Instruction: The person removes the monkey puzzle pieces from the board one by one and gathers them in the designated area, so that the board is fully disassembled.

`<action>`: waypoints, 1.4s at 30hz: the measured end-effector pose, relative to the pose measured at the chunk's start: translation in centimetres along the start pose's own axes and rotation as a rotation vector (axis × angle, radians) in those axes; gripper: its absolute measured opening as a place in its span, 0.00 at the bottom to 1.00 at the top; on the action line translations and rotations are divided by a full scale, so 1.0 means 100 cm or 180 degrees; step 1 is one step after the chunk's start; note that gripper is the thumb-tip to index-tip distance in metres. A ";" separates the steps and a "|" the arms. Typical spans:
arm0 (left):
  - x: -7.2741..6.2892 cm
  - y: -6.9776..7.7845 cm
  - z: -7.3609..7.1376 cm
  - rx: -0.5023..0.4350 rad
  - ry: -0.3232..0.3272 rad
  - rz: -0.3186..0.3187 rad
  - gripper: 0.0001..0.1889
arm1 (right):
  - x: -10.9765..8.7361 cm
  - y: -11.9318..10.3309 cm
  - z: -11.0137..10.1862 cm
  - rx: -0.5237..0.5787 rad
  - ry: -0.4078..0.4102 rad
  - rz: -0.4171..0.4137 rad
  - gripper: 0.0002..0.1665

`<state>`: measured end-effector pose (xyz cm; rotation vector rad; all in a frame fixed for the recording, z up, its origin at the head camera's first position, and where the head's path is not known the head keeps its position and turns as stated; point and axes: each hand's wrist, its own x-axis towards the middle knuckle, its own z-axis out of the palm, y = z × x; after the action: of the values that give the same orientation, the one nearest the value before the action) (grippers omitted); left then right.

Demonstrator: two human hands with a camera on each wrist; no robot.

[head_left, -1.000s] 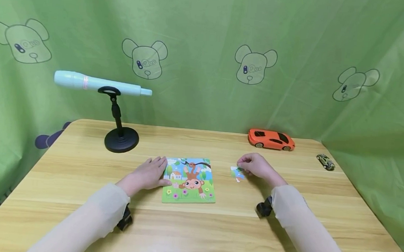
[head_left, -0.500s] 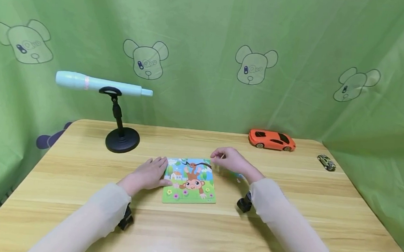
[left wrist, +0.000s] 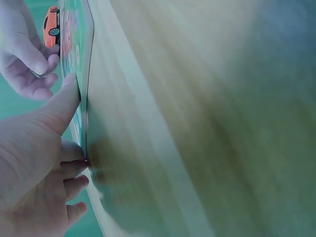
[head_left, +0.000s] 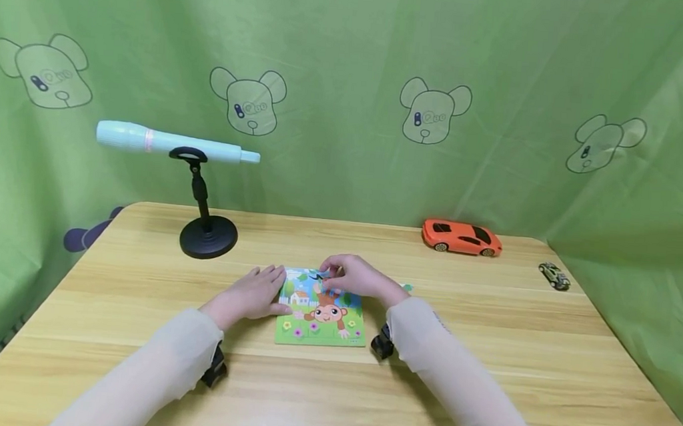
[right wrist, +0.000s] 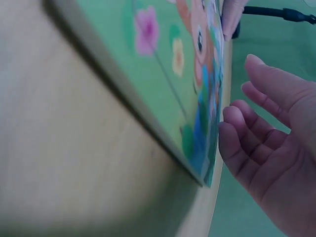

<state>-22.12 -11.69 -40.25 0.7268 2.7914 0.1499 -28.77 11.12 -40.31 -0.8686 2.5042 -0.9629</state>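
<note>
A square jigsaw puzzle (head_left: 325, 332) with a cartoon monkey lies flat on the table. My left hand (head_left: 253, 294) rests along its left side, the thumb on the picture and the fingers extended by the far left corner. Over the puzzle's far edge is my right hand (head_left: 356, 276). In the left wrist view, a thin edge shows between the thumb and finger of the right hand (left wrist: 34, 66); it looks like a small puzzle piece, mostly hidden. A loose puzzle piece (head_left: 408, 287) peeks out behind the right wrist.
A light blue toy microphone (head_left: 178, 144) sits on a black stand (head_left: 208, 237) at the back left. Toward the back right are an orange toy car (head_left: 462, 238) and a small patterned toy car (head_left: 554, 276). A green curtain (head_left: 338, 106) hangs behind the table.
My right hand has travelled left from the loose pieces to above the puzzle's far edge. The left hand stays in place on the puzzle.
</note>
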 end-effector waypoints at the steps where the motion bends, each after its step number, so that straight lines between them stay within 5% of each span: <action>1: 0.000 0.000 0.000 -0.0003 -0.0003 -0.0003 0.42 | 0.001 -0.002 0.001 -0.0026 -0.0030 -0.0002 0.16; 10: 0.001 0.000 -0.001 -0.0038 -0.0006 0.0008 0.42 | 0.009 -0.013 0.009 -0.0691 -0.0231 -0.0037 0.19; 16: 0.001 -0.002 0.000 -0.0042 -0.0002 0.0022 0.41 | 0.010 -0.013 0.013 -0.0831 -0.0352 -0.0036 0.23; 42: -0.001 0.000 -0.001 -0.0056 0.0014 0.0010 0.41 | 0.012 -0.012 0.017 -0.0647 -0.0330 -0.0004 0.18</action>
<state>-22.08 -11.77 -40.13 0.7276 2.7895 0.1767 -28.33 8.84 -40.80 -0.9535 2.5429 -0.6533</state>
